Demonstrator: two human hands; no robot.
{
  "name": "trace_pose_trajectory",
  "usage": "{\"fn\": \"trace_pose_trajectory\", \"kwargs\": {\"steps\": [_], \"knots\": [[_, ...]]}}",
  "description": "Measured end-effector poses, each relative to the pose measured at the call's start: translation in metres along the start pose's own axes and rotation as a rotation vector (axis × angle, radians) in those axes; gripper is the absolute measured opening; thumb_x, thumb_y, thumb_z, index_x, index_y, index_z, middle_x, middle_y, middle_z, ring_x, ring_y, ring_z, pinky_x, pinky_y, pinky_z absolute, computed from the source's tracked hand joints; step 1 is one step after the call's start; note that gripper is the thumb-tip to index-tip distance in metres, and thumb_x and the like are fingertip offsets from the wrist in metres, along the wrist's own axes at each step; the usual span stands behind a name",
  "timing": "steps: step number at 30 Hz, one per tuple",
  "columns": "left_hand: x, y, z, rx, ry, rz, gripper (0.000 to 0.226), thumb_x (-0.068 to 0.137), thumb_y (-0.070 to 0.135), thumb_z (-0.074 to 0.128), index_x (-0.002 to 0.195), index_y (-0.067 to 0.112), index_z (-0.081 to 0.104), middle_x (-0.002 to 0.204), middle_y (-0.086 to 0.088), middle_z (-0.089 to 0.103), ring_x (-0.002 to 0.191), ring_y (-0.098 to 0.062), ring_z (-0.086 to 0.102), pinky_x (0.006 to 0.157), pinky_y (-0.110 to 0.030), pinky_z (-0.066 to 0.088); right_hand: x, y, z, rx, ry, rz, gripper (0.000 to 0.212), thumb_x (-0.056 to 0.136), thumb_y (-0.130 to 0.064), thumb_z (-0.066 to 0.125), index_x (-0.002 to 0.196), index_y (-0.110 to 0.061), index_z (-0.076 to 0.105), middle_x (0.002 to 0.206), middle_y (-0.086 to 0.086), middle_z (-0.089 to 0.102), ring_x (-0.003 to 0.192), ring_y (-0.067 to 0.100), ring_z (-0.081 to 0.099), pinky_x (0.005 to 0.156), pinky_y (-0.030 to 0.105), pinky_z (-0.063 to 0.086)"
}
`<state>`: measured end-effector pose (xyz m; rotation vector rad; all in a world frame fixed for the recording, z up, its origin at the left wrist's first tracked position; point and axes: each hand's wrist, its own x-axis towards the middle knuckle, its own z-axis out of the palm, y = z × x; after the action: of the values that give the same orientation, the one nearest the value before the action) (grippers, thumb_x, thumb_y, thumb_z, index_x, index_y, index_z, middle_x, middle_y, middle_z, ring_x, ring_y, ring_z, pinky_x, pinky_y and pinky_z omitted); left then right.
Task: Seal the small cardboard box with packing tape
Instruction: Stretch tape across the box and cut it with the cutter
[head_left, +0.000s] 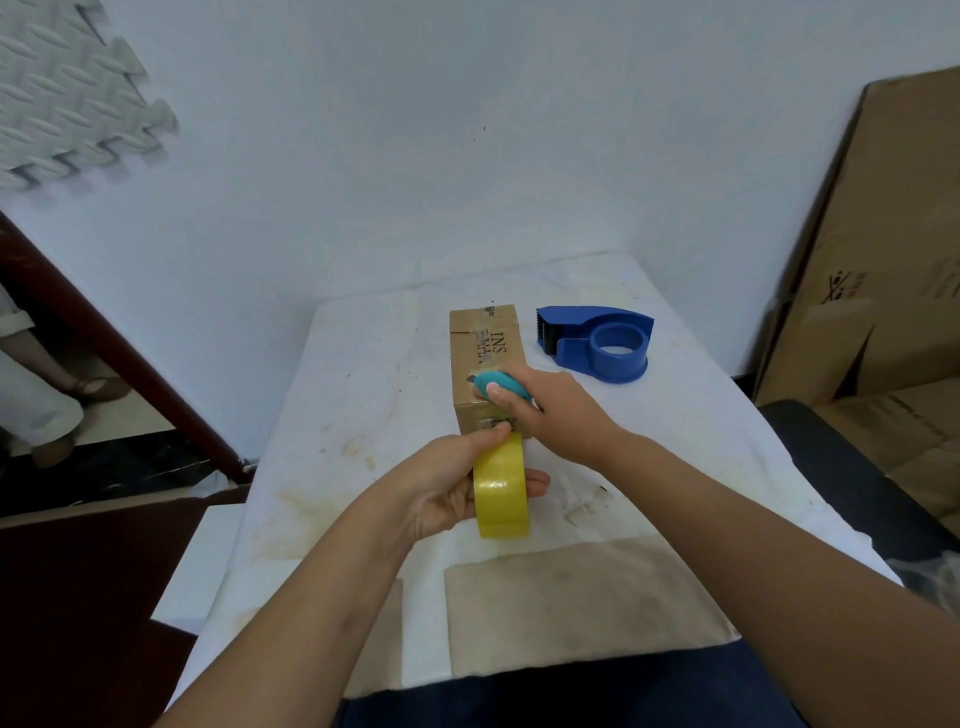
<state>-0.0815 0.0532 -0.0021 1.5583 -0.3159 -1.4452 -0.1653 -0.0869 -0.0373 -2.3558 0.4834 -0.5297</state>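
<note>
Looking down from the head view, we see the box (485, 364) lying on a white table (363, 415), a little beyond the middle, its long side running away from us. Printed letters show on its top face.

Our left hand (447, 488) grips a yellow tape roll (501, 491), fingers wrapped round it and the thumb pressed on top near the box's near end. The roll stands on edge, just in front of the box and touching or nearly touching its near face; we cannot tell whether a strip already runs onto the cardboard.

Our right hand (550, 410) is closed on a small teal cutter (498, 387), thumb on its back. The cutter lies over the near part of the box top, its short blade tip pointing left.

To the right of the box, apart from it, a blue dispenser (602, 340) sits on the table with no roll in it.

Brown cartons (883, 260) lean against the wall at the far right. Grey foam mats (67, 88) hang at the upper left.
</note>
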Motion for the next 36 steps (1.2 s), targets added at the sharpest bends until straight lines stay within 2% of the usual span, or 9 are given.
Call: {"fn": "trace_pose_trajectory", "kwargs": {"steps": [4,8,13,17,20,24,27,30,36], "knots": [[-0.004,-0.003,-0.003,-0.073,-0.010,-0.050,0.031,0.095,0.032,0.061,0.118,0.012,0.062,0.102,-0.023,0.075,0.079,-0.030,0.076,0.093,-0.045,0.054,0.000,-0.001,0.000,-0.003,0.010,0.010,0.034,0.099,-0.047,0.037,0.117,-0.025,0.056,0.097,-0.001,0.070,0.079,0.011,0.064,0.070,0.034,0.055],[-0.002,-0.008,-0.002,-0.063,-0.024,-0.027,0.037,0.092,0.038,0.063,0.122,0.016,0.061,0.111,-0.020,0.073,0.082,-0.029,0.077,0.085,-0.041,0.058,0.000,-0.002,0.001,0.011,0.017,0.013,0.034,0.099,-0.047,0.037,0.116,-0.025,0.057,0.098,0.001,0.070,0.079,0.011,0.064,0.069,0.032,0.054],[0.003,-0.020,-0.001,-0.051,0.103,0.054,0.050,0.094,0.055,0.049,0.121,0.013,0.059,0.091,-0.018,0.078,0.076,-0.028,0.077,0.083,-0.043,0.060,-0.003,-0.007,-0.002,0.051,-0.004,0.020,0.031,0.100,-0.043,0.039,0.119,-0.025,0.056,0.104,-0.001,0.068,0.078,0.007,0.062,0.064,0.022,0.048],[0.000,-0.023,-0.002,-0.206,0.120,0.123,0.037,0.101,0.034,0.049,0.112,0.003,0.065,0.079,-0.019,0.076,0.062,-0.026,0.074,0.064,-0.038,0.062,0.000,-0.008,-0.004,0.091,-0.022,0.073,0.035,0.099,-0.045,0.039,0.124,-0.028,0.055,0.110,-0.001,0.070,0.088,0.012,0.066,0.073,0.030,0.055],[0.000,-0.020,0.000,-0.198,0.110,0.116,0.029,0.098,0.023,0.054,0.112,0.001,0.066,0.080,-0.018,0.077,0.064,-0.024,0.075,0.068,-0.037,0.061,0.004,-0.013,-0.011,0.187,-0.020,0.146,0.037,0.098,-0.046,0.044,0.124,-0.024,0.058,0.105,-0.001,0.073,0.093,0.012,0.067,0.080,0.035,0.056],[0.005,-0.019,0.000,-0.190,0.142,0.136,0.032,0.093,0.017,0.055,0.116,-0.002,0.067,0.088,-0.020,0.077,0.071,-0.026,0.075,0.073,-0.037,0.060,0.009,-0.027,-0.036,0.203,-0.008,0.146,0.036,0.099,-0.042,0.044,0.127,-0.021,0.055,0.094,-0.011,0.075,0.090,0.004,0.064,0.078,0.024,0.050],[0.009,-0.020,-0.002,-0.229,0.140,0.125,0.033,0.094,0.020,0.053,0.116,-0.001,0.066,0.094,-0.023,0.075,0.075,-0.029,0.074,0.082,-0.041,0.058,0.008,-0.036,-0.054,0.048,-0.183,0.115,0.029,0.099,-0.042,0.044,0.114,-0.022,0.058,0.079,-0.019,0.064,0.071,0.003,0.056,0.063,0.018,0.043],[0.014,-0.024,-0.001,-0.284,0.135,0.122,0.034,0.099,0.026,0.050,0.118,0.001,0.064,0.091,-0.022,0.076,0.075,-0.029,0.074,0.068,-0.037,0.062,0.007,-0.039,-0.060,-0.271,-0.400,0.066,0.030,0.099,-0.042,0.043,0.111,-0.020,0.059,0.081,-0.010,0.059,0.068,0.007,0.052,0.058,0.021,0.037],[0.014,-0.023,0.000,-0.281,0.109,0.107,0.029,0.098,0.023,0.053,0.117,0.004,0.065,0.087,-0.021,0.076,0.074,-0.029,0.072,0.064,-0.035,0.060,0.011,-0.044,-0.049,-0.499,-0.563,0.087,0.019,0.098,-0.036,0.046,0.099,-0.022,0.059,0.088,-0.002,0.073,0.080,0.009,0.067,0.080,0.032,0.053]]}}
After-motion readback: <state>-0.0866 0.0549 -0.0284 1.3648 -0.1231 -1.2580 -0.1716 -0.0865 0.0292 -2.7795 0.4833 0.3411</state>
